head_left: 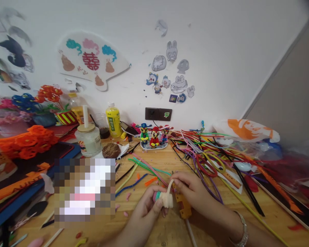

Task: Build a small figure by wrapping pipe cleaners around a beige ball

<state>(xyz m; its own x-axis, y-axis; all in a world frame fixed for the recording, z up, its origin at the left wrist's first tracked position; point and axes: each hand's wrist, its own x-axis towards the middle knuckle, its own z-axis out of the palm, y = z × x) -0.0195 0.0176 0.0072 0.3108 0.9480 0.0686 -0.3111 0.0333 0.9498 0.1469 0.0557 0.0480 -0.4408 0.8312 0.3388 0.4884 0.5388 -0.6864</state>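
Note:
In the head view, a small coiled piece (167, 200), cream with teal and pink bands at its left end, is held above the wooden table. My left hand (149, 206) is closed around its left side, thumb on the coil. My right hand (189, 188) pinches the cream strip (170, 186) that rises in a curve from the coil's top. Just below my right hand lies an orange-yellow object (184, 207), partly hidden by that hand.
Three small figures (154, 137) stand on a tray behind my hands. Tangled coloured strips (203, 154) cover the table's right side. A glass jar (89, 141), a yellow bottle (113, 120) and orange flowers (32, 142) stand to the left. A pixelated patch hides the left-centre area.

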